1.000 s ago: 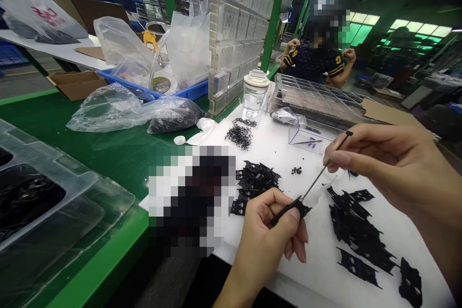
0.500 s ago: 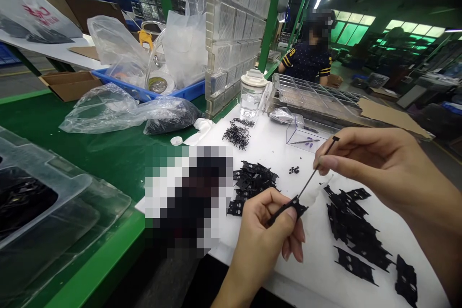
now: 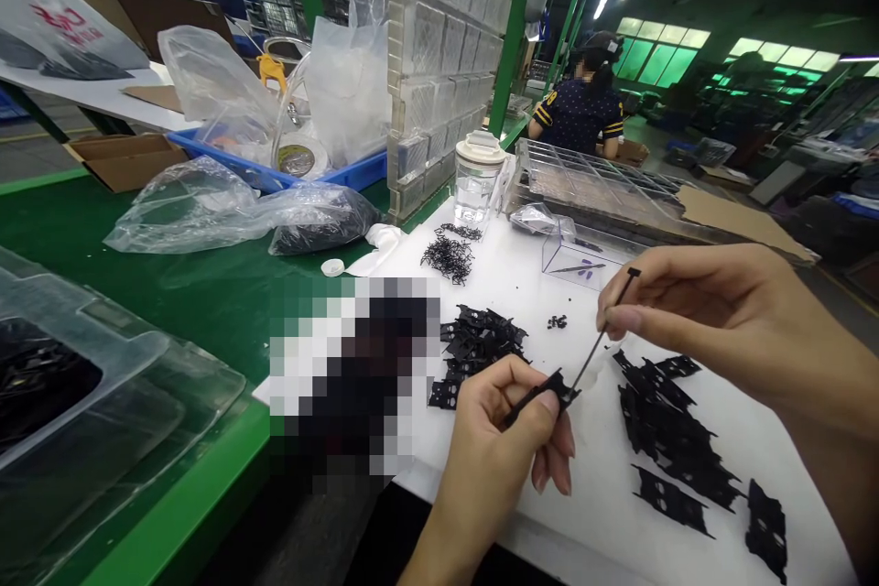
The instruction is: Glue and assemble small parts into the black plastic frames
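Assembly is the step in hand in the head view: your left hand [image 3: 501,458], low and centre of the frame, pinches a small black plastic part [image 3: 546,392] between thumb and forefinger, while your right hand [image 3: 721,320], at the right, pinches a thin black pin [image 3: 602,328] whose lower tip meets that part above the white desk [image 3: 522,284]. The pin's long axis slants from lower left to upper right, flat head uppermost. By my judgement, your next move calls for a steady push along that slant, with the part held firm.

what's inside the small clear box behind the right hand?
Inside the small clear plastic box: a thin dark rod and a few tiny purple pieces. Its near right corner is hidden behind the right hand.
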Tool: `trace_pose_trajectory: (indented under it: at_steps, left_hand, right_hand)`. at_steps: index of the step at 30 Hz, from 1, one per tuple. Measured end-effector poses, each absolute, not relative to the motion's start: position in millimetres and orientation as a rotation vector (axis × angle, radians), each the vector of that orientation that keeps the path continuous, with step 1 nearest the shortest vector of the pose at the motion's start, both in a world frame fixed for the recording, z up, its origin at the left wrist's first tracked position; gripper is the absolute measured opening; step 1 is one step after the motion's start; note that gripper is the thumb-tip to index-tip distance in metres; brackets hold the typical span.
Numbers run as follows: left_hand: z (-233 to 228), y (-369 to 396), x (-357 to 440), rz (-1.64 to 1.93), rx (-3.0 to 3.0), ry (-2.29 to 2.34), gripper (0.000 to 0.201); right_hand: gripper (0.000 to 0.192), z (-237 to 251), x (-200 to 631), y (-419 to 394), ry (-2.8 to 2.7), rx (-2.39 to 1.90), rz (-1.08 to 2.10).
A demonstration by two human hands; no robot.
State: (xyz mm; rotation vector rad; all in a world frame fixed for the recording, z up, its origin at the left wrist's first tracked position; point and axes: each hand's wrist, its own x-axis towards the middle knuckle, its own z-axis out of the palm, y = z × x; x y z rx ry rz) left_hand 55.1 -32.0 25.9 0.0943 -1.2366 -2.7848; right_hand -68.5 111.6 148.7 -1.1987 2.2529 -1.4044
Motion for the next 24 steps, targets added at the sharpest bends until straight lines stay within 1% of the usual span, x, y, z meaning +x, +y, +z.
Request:
trace_pose_trajectory:
  at_steps: [5, 11, 17, 22, 24]
  left_hand:
    - [25.8, -33.1, 53.1, -2.798, 0.080, -1.228, 0.019]
    - [27.4, -32.6, 54.0, -2.801, 0.086, -1.230, 0.017]
    - [27.6, -33.3, 52.7, -2.796, 0.095, -1.228, 0.019]
    - [27.4, -34.0, 52.6, -2.793, 0.095, -1.236, 0.020]
    - [27.3, -34.1, 52.6, -2.792, 0.096, -1.237, 0.020]
  right_hand:
    - [0.005, 149.1, -68.0, 113.6, 2.262, -1.177, -1.516]
    - [0.006, 149.9, -67.4, 112.3, 2.243, -1.219, -1.431]
    - [0.006, 149.5, -67.4, 113.2, 2.238, -1.235, -1.512]
    - [0.007, 149.8, -66.8, 111.9, 2.227, -1.231, -1.429]
    - [0.007, 150.0, -66.7, 112.0, 2.226, -1.226, -1.451]
